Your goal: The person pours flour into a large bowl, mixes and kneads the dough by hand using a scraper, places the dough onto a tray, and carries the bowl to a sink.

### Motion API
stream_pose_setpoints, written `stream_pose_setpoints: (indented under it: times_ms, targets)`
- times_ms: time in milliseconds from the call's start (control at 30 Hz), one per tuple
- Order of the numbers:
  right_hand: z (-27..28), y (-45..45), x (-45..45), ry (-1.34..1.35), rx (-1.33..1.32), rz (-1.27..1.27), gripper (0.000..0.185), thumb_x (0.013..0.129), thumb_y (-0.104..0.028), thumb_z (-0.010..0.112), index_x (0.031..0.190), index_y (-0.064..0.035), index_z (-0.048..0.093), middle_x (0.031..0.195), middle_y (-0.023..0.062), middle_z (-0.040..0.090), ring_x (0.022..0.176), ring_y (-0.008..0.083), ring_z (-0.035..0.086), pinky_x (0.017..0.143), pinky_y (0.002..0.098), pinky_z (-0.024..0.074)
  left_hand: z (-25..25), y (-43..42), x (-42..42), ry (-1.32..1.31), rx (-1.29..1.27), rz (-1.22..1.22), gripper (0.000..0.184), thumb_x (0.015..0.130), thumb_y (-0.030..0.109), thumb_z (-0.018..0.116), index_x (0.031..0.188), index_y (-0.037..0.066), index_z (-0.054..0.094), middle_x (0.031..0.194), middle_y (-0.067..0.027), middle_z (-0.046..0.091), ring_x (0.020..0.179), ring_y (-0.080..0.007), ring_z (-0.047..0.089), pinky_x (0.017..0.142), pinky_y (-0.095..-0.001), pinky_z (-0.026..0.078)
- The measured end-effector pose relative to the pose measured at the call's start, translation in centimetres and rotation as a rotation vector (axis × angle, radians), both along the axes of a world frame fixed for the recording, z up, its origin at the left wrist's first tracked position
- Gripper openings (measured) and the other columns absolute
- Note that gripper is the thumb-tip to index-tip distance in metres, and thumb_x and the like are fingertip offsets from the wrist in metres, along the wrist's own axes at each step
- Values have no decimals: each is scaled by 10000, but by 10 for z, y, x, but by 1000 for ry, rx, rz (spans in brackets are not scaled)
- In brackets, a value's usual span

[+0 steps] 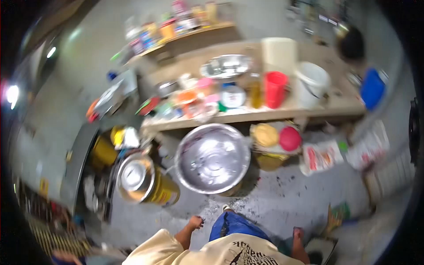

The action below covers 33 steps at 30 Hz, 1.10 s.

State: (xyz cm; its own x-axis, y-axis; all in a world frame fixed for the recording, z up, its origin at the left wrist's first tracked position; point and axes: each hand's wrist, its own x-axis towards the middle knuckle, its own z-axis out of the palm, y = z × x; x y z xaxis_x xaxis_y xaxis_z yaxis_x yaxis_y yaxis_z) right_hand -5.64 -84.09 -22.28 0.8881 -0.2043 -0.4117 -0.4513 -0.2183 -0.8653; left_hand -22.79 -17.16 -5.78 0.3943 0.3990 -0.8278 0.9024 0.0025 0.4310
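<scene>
My left hand [196, 221] hangs low in front of my body, over the grey floor. Its fingers look loosely curled and slightly apart, with nothing visible in them. On the other side, my right hand [298, 232] hangs beside my blue shorts; it is small and blurred, so its fingers cannot be made out. Ahead of me stands a large, wide metal basin [213, 159] with dark specks on its inner wall. Left of it, closest to my left hand, is a yellow tin [165, 192] with a metal pot and lid [134, 174] on top. Neither hand touches these.
A long counter [247, 115] behind the basin bears a red jug [275, 89], a white bucket [311, 84] and a steel tray [226, 66]. Two round lids, yellow [266, 134] and pink [289, 138], are below it. Printed bags [321, 157] lie on the floor at right.
</scene>
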Motion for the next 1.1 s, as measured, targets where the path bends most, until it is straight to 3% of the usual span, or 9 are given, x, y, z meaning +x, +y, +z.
stream_pose_setpoints:
  times_ms: [67,133,233,300,367,600,867,967,1100]
  targets:
    - [-12,42,65,-78,-105,326,284,925,-147,589,656,-125,500,610,30,493,604,194,493,518,373,355,-16,1,-22,-11,17,85,315,997,311,615,1083,23,710,966,-112,760,735,-230,749,574,-376,579]
    - [-67,62,122,-523,-149,760,286,907,-144,606,643,-121,499,607,38,498,609,198,498,498,378,344,-39,6,-41,-42,72,92,357,975,356,610,982,23,736,864,-130,756,634,-240,729,563,-404,579]
    - [25,204,219,46,27,563,272,909,-144,605,657,-117,505,620,43,502,619,202,501,509,381,346,-44,30,-29,22,147,131,358,953,324,589,1042,8,732,885,-144,761,688,-248,741,577,-392,595]
    - [50,285,270,99,53,622,263,910,-144,603,667,-114,508,629,46,505,626,205,502,517,383,348,-65,35,-31,-9,189,138,370,926,302,559,1063,9,739,808,-135,755,610,-254,722,539,-402,586]
    - [65,357,307,108,59,712,254,912,-144,602,676,-112,512,638,48,508,633,208,504,524,385,350,-49,32,-33,-134,268,375,332,908,300,587,830,21,748,688,-135,720,531,-248,682,554,-417,555]
    - [88,556,388,81,35,1026,223,916,-144,598,709,-103,524,668,59,518,657,217,510,551,392,357,-36,37,-63,-221,309,934,323,912,358,698,924,44,770,675,-117,712,529,-236,662,535,-397,525]
    - [66,673,441,100,-22,1387,189,920,-143,593,746,-92,539,703,70,530,685,227,517,582,401,364,-51,-106,-80,183,358,1316,339,925,342,614,856,49,771,679,-131,708,534,-253,665,540,-428,537]
    - [56,698,457,99,-49,1492,177,922,-143,591,761,-89,544,716,75,534,696,231,520,594,404,367,-44,-161,-33,154,98,1471,334,976,354,623,974,36,726,815,-106,704,668,-227,705,523,-385,546]
    - [41,706,472,99,-92,1601,162,925,-143,589,779,-83,551,734,80,540,710,236,523,609,408,371,-33,-242,65,124,203,1700,399,948,372,563,805,51,751,706,-136,709,561,-246,675,528,-427,538]
